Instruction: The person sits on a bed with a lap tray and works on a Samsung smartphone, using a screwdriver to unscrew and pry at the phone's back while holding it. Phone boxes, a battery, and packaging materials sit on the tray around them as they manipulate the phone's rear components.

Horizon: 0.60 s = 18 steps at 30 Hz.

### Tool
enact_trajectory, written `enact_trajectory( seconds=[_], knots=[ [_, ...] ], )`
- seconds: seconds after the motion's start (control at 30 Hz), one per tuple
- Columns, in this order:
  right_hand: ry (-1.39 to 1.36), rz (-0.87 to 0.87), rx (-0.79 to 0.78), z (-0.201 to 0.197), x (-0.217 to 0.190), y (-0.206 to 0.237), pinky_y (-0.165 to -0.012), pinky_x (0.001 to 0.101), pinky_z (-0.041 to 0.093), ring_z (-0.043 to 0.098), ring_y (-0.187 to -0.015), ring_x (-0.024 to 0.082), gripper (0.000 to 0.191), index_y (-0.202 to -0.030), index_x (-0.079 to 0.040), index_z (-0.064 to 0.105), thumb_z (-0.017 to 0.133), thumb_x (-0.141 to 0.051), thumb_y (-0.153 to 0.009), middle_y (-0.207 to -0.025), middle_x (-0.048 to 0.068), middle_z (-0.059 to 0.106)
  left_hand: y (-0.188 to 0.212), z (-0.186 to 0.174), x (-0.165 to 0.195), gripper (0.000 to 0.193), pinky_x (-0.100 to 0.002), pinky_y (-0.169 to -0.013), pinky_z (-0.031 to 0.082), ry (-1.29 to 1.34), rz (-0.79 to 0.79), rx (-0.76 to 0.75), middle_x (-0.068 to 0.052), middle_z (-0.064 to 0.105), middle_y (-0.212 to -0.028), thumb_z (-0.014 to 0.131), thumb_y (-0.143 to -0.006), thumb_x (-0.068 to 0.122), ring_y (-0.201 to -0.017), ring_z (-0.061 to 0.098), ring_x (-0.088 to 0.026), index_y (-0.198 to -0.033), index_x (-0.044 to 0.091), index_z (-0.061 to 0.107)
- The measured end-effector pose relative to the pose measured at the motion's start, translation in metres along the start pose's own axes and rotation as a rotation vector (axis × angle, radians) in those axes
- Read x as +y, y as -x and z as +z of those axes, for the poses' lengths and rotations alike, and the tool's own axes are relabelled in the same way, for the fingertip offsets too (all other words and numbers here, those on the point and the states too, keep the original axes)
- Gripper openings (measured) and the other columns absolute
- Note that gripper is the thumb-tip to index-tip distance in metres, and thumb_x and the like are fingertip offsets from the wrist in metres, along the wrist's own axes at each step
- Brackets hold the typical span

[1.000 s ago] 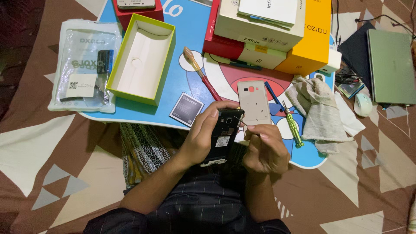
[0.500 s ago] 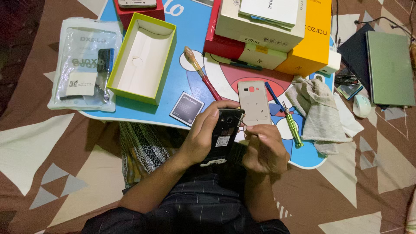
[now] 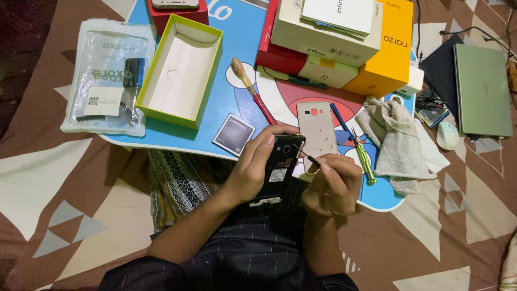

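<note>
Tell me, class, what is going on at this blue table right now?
A person sits at the blue table. The left hand grips a black phone with its back cover off, while the right hand holds a thin dark tool with its tip at the phone's upper part. The pale removed back cover, a flat grey battery and a green-handled screwdriver lie on the table nearby.

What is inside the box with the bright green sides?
The green-sided box holds only a white liner with a round thumb notch; no object lies in it. Anything beneath that liner is hidden.
</note>
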State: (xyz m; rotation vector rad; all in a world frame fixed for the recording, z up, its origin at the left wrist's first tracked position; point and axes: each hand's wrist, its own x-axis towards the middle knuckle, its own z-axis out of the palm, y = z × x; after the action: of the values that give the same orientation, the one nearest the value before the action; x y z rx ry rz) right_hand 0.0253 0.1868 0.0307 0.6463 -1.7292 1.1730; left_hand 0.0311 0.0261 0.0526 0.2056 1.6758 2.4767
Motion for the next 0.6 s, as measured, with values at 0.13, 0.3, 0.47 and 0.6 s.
enact_trajectory(
  seconds=[0.13,0.3,0.47,0.6],
  knots=[
    [-0.012,0.013,-0.026,-0.0017,-0.0012,0.0013,-0.067,0.0336,0.056,0.063,-0.083,0.027,0.02,-0.112,0.0,0.064,0.058,0.008,-0.095,-0.101,0.019,0.056,-0.0007,0.0007,-0.0005,0.047,-0.032,-0.092,0.056,0.005,-0.003,0.001,-0.013,0.07,-0.11,0.027,-0.111,0.026,-0.099,0.068,-0.017,-0.134,-0.003,0.056],
    [0.058,0.056,-0.038,-0.002,-0.0057,0.0057,-0.069,0.0309,0.056,0.066,-0.087,0.023,0.018,-0.117,-0.003,0.059,0.068,-0.003,-0.101,-0.103,0.013,0.059,-0.0013,-0.0002,0.0009,0.047,-0.032,-0.092,0.056,-0.031,-0.008,-0.001,-0.013,0.07,-0.109,0.027,-0.111,0.027,-0.1,0.068,-0.017,-0.133,-0.003,0.056],
    [-0.14,0.089,0.069,0.0036,-0.0012,0.005,-0.066,0.0289,0.058,0.066,-0.082,0.024,0.021,-0.113,-0.002,0.057,0.069,-0.002,-0.097,-0.101,0.018,0.062,-0.0011,0.0001,0.0026,0.047,-0.033,-0.093,0.057,-0.022,-0.013,-0.007,-0.013,0.071,-0.11,0.026,-0.11,0.025,-0.101,0.069,-0.018,-0.133,-0.003,0.056],
    [0.053,0.009,-0.023,0.0004,-0.0054,0.0036,-0.068,0.031,0.056,0.066,-0.086,0.026,0.029,-0.113,-0.005,0.055,0.073,0.001,-0.091,-0.1,0.014,0.061,-0.0004,-0.0001,0.0033,0.047,-0.033,-0.095,0.056,-0.041,-0.01,0.0,-0.014,0.071,-0.11,0.026,-0.109,0.024,-0.101,0.069,-0.019,-0.133,-0.003,0.056]
  ],
)
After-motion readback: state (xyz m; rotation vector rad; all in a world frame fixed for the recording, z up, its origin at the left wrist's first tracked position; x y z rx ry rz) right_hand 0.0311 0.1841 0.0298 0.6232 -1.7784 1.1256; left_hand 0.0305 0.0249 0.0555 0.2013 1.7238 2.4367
